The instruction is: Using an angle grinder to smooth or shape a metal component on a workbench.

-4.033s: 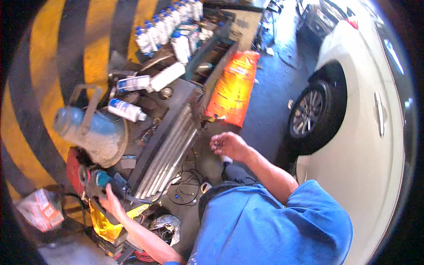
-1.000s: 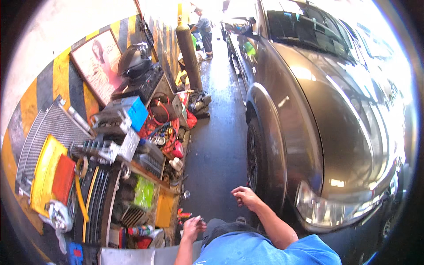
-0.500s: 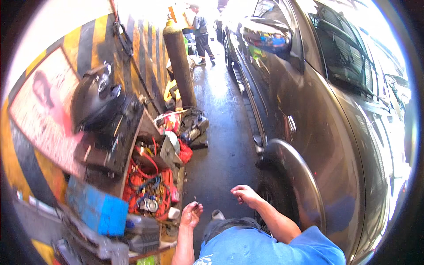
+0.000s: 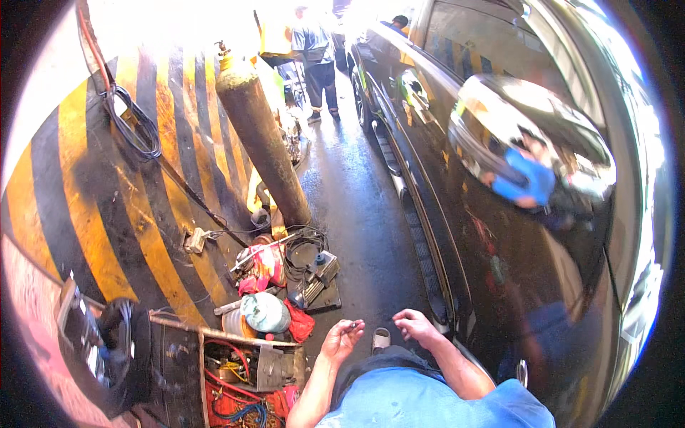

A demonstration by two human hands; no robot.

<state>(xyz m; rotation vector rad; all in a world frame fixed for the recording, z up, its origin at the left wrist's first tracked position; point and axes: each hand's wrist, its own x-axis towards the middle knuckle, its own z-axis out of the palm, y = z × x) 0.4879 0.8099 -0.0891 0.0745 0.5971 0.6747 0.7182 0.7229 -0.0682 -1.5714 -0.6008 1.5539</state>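
Observation:
My left hand (image 4: 341, 340) is raised in front of my body, palm partly turned up. Thumb and fingers pinch a small dark piece (image 4: 352, 325), too small to name. Level with it on the right is my right hand (image 4: 415, 328), its fingers curled in; whatever they may hold is hidden. The hands are apart and touch nothing around them. Close on my right runs the side of a dark brown car, with a running board (image 4: 421, 235) along its bottom and a chrome wing mirror (image 4: 531, 139).
At the left stands a wooden box (image 4: 296, 348) of hoses and tools. Beyond it are a pale rounded bundle (image 4: 265, 312), a machine with coiled cable (image 4: 321, 277) and a tall rusty gas cylinder (image 4: 260, 135). Another person (image 4: 319, 60) stands far down the wet floor (image 4: 349, 185).
I have moved forward along the car; the wing mirror and cylinder are nearer, and the toolbox has slid down the view. My hands have come closer together.

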